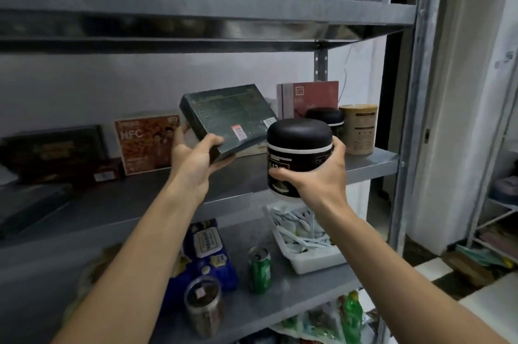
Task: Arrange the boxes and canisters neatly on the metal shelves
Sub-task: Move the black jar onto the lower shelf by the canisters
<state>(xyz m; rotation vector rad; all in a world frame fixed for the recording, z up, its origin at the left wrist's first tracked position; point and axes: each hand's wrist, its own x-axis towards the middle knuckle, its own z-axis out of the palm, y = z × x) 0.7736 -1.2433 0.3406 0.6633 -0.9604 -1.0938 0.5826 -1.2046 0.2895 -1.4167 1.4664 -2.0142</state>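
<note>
My left hand [193,155] grips a flat dark green box [229,116] by its lower left corner and holds it tilted above the middle metal shelf [372,161]. My right hand [319,175] holds a black canister [297,155] with a domed black lid from below, in front of the shelf's edge. On the shelf behind stand a second black canister [328,116], a tan canister [360,127] and a red box [314,97]. An orange NFC box [145,141] stands upright to the left, beside dark boxes [53,147].
The lower shelf [244,234] carries a blue bag [207,254], a green can [260,270], a clear jar [203,304] and a white tray of spoons [302,240]. The top shelf [196,4] holds jars and a dark box. A steel upright [420,91] stands at the right.
</note>
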